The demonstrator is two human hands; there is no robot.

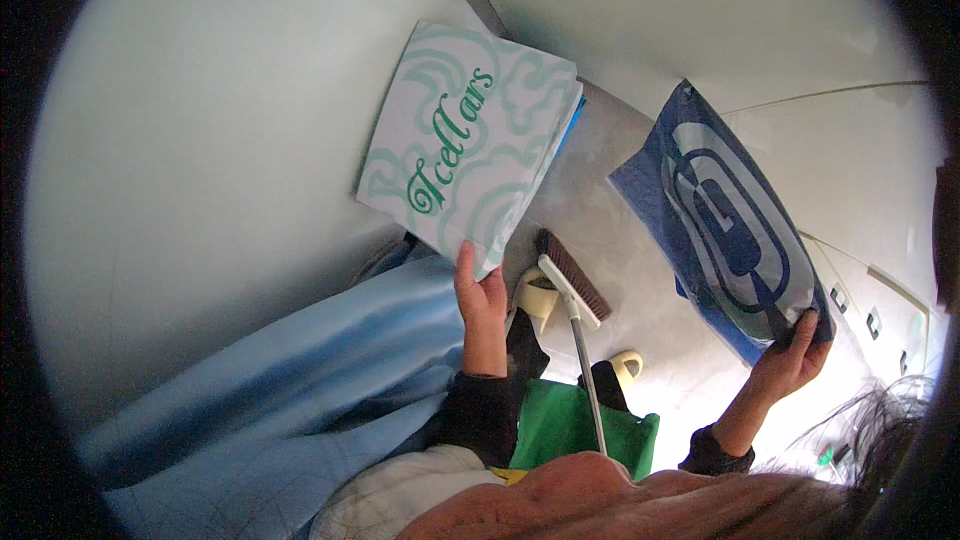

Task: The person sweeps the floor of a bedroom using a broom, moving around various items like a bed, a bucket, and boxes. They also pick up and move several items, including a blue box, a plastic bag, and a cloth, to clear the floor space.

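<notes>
My left hand (481,292) grips the lower corner of a flat white package or bag with a pale green swirl pattern (457,142) and green lettering, held up at the middle of the view. Behind its right edge a strip of blue shows. On the right, my right hand (802,349) pinches the lower end of a dark blue plastic bag (727,225) with a pale looped design, which stands up tilted to the left. Between the two hands, lower down, is a broom with brown bristles (577,274) and a white head; its metal handle runs towards my chest.
A light blue curtain or cloth (300,360) hangs at the lower left, beside a pale wall (187,127). Cream slippers (541,292) are on the grey floor (592,195). Green cloth (559,420) hangs before my body. Pale cabinet-like panels (862,262) stand at the right.
</notes>
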